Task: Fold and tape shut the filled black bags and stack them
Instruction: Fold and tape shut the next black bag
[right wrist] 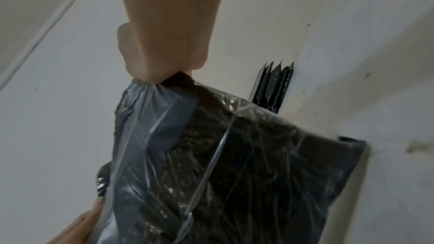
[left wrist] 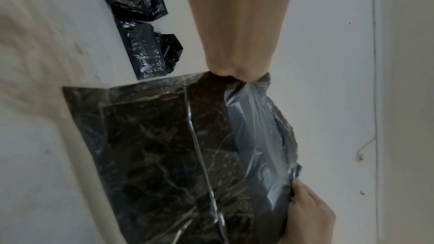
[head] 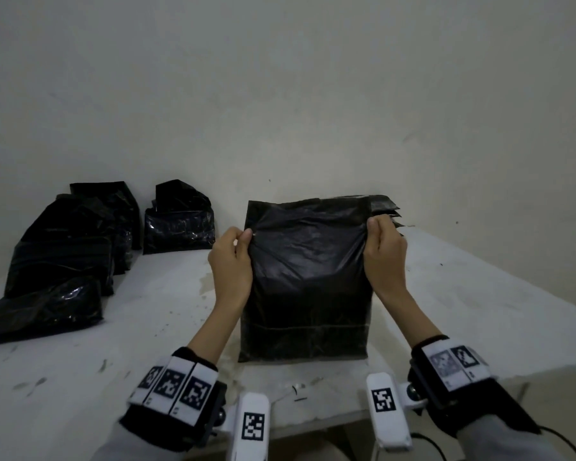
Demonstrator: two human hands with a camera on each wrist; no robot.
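Observation:
A filled black bag (head: 308,281) stands upright on the white table (head: 147,327), directly in front of me. My left hand (head: 231,261) pinches its upper left edge, and my right hand (head: 384,252) pinches the upper right edge. The empty top flap rises flat above both hands. In the left wrist view my left hand (left wrist: 237,73) grips the gathered plastic of the bag (left wrist: 178,155), with the right hand (left wrist: 310,214) at the far corner. The right wrist view has the right hand (right wrist: 162,70) clenched on the bag (right wrist: 234,173).
Several filled black bags (head: 64,261) lie piled at the table's left, and another (head: 180,224) stands against the wall. A stack of flat black bags (head: 384,211) leans behind the held one (right wrist: 272,90). The table's front edge (head: 313,420) is close to me.

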